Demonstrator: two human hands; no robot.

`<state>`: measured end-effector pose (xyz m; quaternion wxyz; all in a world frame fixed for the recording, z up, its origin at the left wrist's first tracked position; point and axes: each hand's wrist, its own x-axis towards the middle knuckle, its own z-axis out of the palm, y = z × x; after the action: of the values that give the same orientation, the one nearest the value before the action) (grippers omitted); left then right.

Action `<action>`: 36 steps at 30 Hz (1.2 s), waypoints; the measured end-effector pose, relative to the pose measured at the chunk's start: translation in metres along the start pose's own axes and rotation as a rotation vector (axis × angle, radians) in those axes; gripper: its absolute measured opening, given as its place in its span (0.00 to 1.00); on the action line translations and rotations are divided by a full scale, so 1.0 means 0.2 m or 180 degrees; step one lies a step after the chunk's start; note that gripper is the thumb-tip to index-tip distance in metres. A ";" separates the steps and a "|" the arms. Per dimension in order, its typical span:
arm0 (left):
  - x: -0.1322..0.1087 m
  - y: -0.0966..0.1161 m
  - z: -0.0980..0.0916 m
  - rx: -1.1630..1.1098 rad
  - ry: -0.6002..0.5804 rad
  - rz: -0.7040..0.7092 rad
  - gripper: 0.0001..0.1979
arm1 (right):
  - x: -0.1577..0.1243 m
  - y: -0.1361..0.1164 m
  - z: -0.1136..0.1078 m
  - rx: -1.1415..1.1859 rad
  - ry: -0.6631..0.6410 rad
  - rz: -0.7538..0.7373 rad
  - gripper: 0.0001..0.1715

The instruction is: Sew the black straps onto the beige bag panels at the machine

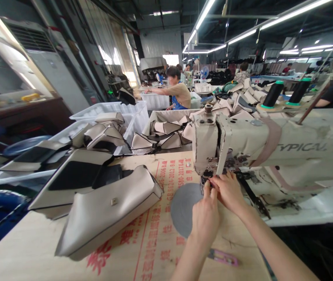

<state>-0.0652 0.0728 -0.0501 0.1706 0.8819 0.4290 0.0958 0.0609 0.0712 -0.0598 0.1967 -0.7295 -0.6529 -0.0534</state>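
1. Right of center, the left hand and right hand have fingertips close together beneath the head of a sewing machine; what they pinch is too small to tell.
2. Just left of the left hand, a gray disc lies on a wooden board printed in red.
3. Lower center right, a pink-handled tool.
4. Lower left, a pale handbag rests on its side.
5. Upper right, black thread spools.
6. Upper center, a seated co-worker reaches toward a white bin.
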 end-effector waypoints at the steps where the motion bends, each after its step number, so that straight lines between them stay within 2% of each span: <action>1: 0.00 0.00 0.00 -0.0114 0.0054 0.0017 0.17 | 0.00 0.00 -0.01 0.0000 -0.0018 -0.0083 0.14; 5: -0.05 -0.05 0.00 -0.1198 0.0548 -0.0086 0.11 | -0.01 0.01 0.01 0.0035 0.0040 -0.0235 0.14; 9: -0.11 -0.11 0.03 -0.2665 0.0898 -0.0564 0.11 | -0.02 0.03 0.05 0.0190 0.0101 -0.0368 0.16; 13: -0.10 -0.13 0.04 -0.3938 0.0811 -0.0832 0.16 | -0.02 0.04 0.03 0.0390 0.0011 -0.0686 0.14; 17: -0.04 -0.13 0.02 -0.4562 0.0581 -0.0705 0.17 | -0.03 0.05 -0.02 0.0446 0.0081 -0.0800 0.15; 19: -0.04 -0.14 0.01 -0.4430 0.0607 -0.0642 0.18 | -0.06 0.05 -0.04 0.0435 0.0249 -0.0655 0.17; 22: -0.10 -0.15 0.00 -0.3862 0.0661 -0.0425 0.18 | -0.14 0.05 -0.06 0.0717 0.0437 -0.0426 0.19; 27: -0.28 -0.17 -0.06 -0.2547 0.0112 0.0085 0.16 | -0.38 0.00 -0.08 0.1488 0.0067 -0.0347 0.16; 29: -0.32 -0.20 -0.08 -0.1915 0.0177 0.0160 0.14 | -0.49 -0.03 -0.07 0.1739 -0.0037 -0.0169 0.16; 31: -0.34 -0.22 -0.12 -0.1473 0.0578 -0.0007 0.15 | -0.59 -0.06 -0.04 0.2021 -0.0134 0.0002 0.16; 33: -0.33 -0.22 -0.17 -0.1303 0.1256 -0.0287 0.15 | -0.69 -0.08 0.00 0.2276 -0.0345 0.0067 0.16; 35: -0.29 -0.18 -0.24 -0.1311 0.1904 -0.0389 0.12 | -0.77 -0.11 0.04 0.2383 -0.0713 -0.0013 0.16; 36: -0.26 -0.15 -0.28 -0.1324 0.2102 -0.0347 0.10 | -0.80 -0.12 0.06 0.2359 -0.0907 -0.0082 0.16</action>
<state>-0.1356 0.0606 -0.0114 0.2034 0.7261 0.4784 0.4500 0.0129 -0.0729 -0.1194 0.3534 -0.6008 -0.6578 0.2853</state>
